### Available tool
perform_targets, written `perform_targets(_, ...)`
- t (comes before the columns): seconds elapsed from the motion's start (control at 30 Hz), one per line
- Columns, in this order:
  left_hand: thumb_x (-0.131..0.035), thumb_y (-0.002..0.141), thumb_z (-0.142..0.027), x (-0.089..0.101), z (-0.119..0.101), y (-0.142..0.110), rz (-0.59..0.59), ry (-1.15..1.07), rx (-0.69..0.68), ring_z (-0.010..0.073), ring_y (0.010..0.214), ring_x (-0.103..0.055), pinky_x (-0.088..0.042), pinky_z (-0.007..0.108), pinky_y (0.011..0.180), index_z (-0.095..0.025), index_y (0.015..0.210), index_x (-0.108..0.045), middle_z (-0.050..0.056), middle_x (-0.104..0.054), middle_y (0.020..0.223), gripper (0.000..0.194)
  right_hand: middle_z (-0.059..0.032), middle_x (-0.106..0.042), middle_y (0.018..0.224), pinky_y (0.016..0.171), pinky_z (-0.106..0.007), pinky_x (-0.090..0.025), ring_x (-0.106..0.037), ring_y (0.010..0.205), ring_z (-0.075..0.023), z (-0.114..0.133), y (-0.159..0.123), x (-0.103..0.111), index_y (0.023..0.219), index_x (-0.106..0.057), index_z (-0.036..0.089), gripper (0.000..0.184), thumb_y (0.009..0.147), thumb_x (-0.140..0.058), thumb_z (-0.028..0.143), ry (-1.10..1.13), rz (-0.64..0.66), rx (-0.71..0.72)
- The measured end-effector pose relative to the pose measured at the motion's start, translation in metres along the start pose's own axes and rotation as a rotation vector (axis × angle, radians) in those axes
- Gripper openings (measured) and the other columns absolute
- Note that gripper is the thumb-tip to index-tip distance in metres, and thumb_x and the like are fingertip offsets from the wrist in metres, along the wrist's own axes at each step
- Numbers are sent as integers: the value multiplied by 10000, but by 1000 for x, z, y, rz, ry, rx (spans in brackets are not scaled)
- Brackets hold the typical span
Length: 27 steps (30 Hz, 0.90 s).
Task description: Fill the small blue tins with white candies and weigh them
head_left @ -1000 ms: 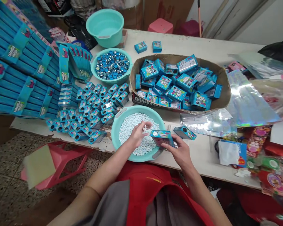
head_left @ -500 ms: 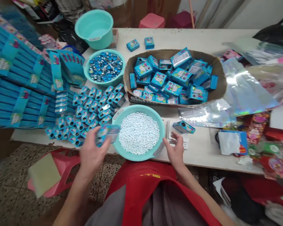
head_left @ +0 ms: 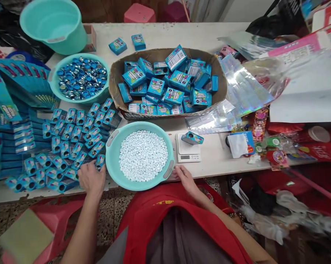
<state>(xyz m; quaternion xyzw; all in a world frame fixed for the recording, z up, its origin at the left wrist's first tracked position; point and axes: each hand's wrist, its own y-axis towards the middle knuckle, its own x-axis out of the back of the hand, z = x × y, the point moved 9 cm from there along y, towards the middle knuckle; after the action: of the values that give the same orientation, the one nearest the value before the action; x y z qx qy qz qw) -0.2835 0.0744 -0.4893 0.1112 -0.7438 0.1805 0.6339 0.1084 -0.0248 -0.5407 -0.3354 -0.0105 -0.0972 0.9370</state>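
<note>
My left hand [head_left: 92,179] is low among the open-topped blue tins, its thumb and fingers around a small blue tin [head_left: 100,160] beside the bowl; part of the grip is hidden. A turquoise bowl [head_left: 110,165] of small white candies stands in front of me. Just off its right handle, my right hand [head_left: 186,180] has loosely bent fingers and holds nothing. Near that hand is a white digital scale [head_left: 185,150], bearing another open blue tin [head_left: 192,138]. Rows of blue tins [head_left: 76,134] with round holes on top crowd the left side.
Behind the candies stands a cardboard box [head_left: 223,88] filled with blue tins. A second turquoise bowl [head_left: 52,79] holds blue and silver caps; a turquoise tub [head_left: 52,29] is behind it. Plastic sheets [head_left: 245,88] lie to the right. A pink stool [head_left: 54,216] stands below left.
My left hand has carried a tin from the bowl's left edge down to the group of tins. My right hand has lowered beside the bowl. The view has shifted left-to-right across the table.
</note>
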Motion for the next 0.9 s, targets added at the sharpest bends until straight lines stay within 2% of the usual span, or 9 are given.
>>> perform_targets(0.1, -536, 799, -438, 8, 3, 5, -151, -41, -20, 362, 1138, -448, -381, 472, 924, -115, 1146, -599, 198, -546, 1148, 478, -33, -609, 777, 702, -346, -503, -580, 716, -173, 14, 10, 55, 866, -568, 185, 472, 703, -610, 626, -28, -285, 99)
perform_targets(0.2, -462, 862, -393, 9, -27, 0, -207, -133, -195, 314, 1080, -495, -383, 446, 941, -106, 1105, -601, 173, -578, 1075, 401, -75, -591, 949, 755, -359, -493, -571, 834, -189, 38, 16, 103, 1040, -524, 169, 576, 655, -672, 571, -84, -608, 228)
perform_targets(0.33, -483, 877, -288, -47, -122, -36, 225, -187, -597, 236, 982, -550, -438, 355, 886, -160, 1071, -594, 111, -607, 1042, 258, -159, -460, 1289, 900, -413, -443, -498, 1110, -253, 74, 40, 124, 1272, -414, 168, 839, 579, -757, 494, -261, -722, 391)
perform_targets(0.4, -530, 866, -318, -76, -157, -57, 368, -76, -692, 255, 1027, -533, -440, 366, 875, -176, 1091, -575, 118, -581, 1092, 269, -145, -497, 1274, 947, -442, -405, -488, 1136, -273, 85, 58, 119, 1253, -456, 172, 822, 560, -764, 489, -347, -654, 424)
perform_targets(0.47, -499, 888, -318, -94, -172, -69, 444, -10, -698, 258, 1030, -533, -445, 361, 843, -185, 1041, -565, 118, -567, 1082, 213, -96, -610, 1091, 923, -446, -414, -553, 1018, -263, 89, 73, 112, 1116, -557, 168, 671, 570, -743, 511, -375, -571, 411)
perform_targets(0.57, -482, 888, -308, -101, -163, -61, 545, -198, -499, 214, 878, -569, -445, 307, 733, -200, 896, -544, 66, -583, 908, 125, -44, -652, 881, 850, -417, -453, -596, 849, -231, 103, 70, 107, 945, -614, 165, 528, 588, -726, 538, -377, -560, 432)
perform_targets(0.67, -541, 815, -370, -97, -139, -42, 644, -809, -90, 143, 612, -513, -390, 237, 550, -196, 785, -510, 1, -517, 675, 179, -41, -663, 901, 829, -383, -472, -609, 848, -219, 134, 41, 92, 950, -618, 175, 491, 618, -744, 515, -415, -568, 564)
perform_targets(0.8, -600, 706, -415, -81, -149, -39, 845, -1633, 352, 78, 444, -409, -213, 178, 377, -181, 762, -500, -18, -495, 622, 261, -29, -669, 891, 753, -339, -504, -623, 798, -196, 165, 6, 40, 976, -612, 206, 407, 697, -734, 476, -473, -357, 730)
perform_targets(0.9, -639, 700, -401, -47, -174, -41, 856, -1880, 397, 59, 396, -370, -166, 164, 345, -177, 657, -460, -39, -434, 542, 290, -54, -669, 914, 738, -345, -507, -626, 830, -214, 167, -8, -11, 1008, -605, 217, 349, 765, -693, 452, -561, -159, 849)
